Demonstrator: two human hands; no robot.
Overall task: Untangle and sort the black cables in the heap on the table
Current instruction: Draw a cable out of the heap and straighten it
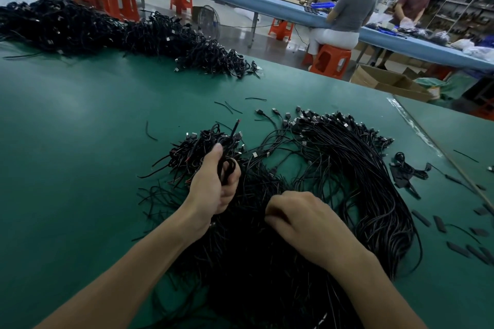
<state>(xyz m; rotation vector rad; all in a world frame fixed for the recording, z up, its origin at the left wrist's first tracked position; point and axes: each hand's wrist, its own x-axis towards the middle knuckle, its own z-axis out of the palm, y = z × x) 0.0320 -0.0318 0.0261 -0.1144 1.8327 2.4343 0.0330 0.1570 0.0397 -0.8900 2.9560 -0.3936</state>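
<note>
Left hand (213,187) raised just above the heap (267,270), fingers (232,181) clenched round a small loop of black cable (227,167), thumb upright against the loop's left side; the loop sits inside the curl of those fingers, touching the palm; heap lies on the green table (80,147) directly beneath both hands, a dense tangle of thin black leads spreading back past both wrists toward the camera. Right hand (304,224) knuckles-up, low on the heap, right of the left fingers and nearer the camera; its fingers (271,212) bent inward with the tips tucked under, blurred among the strands; cannot tell whether they pinch a cable or only press in. Beyond the right fingers and off to their right, a combed fan of cables (369,176) curves across the table, plugs lined up at its far end; just past the left thumb, a knot of plug ends (203,141) stands up out of the tangle. Short offcuts (149,131) lie loose on the mat, left of and beyond the left fingers; flat black strips (439,223) scattered well right of the right fingers, a small bundle (406,168) beyond them. Far beyond both hands, a second heap (107,32) along the table's far edge; behind it an orange stool (331,60) with a seated person (347,8) at a blue bench (417,47).
</note>
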